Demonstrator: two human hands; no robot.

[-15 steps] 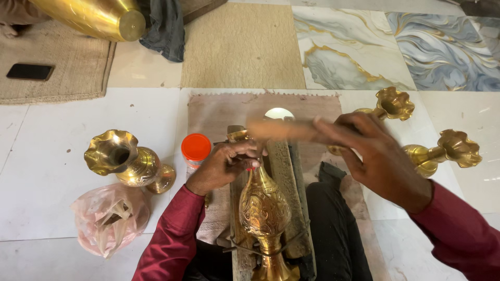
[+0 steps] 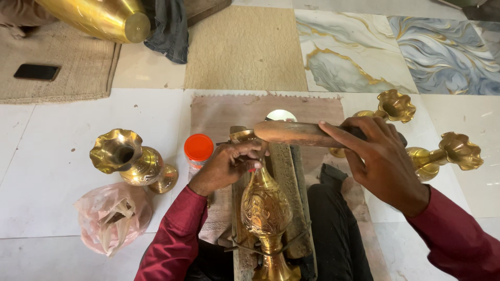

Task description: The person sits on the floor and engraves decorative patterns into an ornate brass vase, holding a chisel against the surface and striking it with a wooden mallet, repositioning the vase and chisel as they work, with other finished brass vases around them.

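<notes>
An engraved brass vase [image 2: 266,213] lies on a wooden block [image 2: 287,171] between my knees, its neck pointing away from me. My left hand [image 2: 225,165] pinches the vase at its neck and mouth, with a small thin tool between the fingers. My right hand [image 2: 383,158] grips a brown wooden mallet-like stick [image 2: 294,133], held level just above the vase's mouth. Both sleeves are dark red.
A second brass vase [image 2: 133,158] lies on its side at left, by an orange-lidded jar [image 2: 198,151] and a pink plastic bag [image 2: 112,216]. Two more brass vases [image 2: 442,153] lie at right. A large brass vessel [image 2: 99,18], a phone [image 2: 36,72] and mats are farther off.
The stick in my right hand has shifted slightly lower and nearer the vase mouth. My left hand stays on the neck.
</notes>
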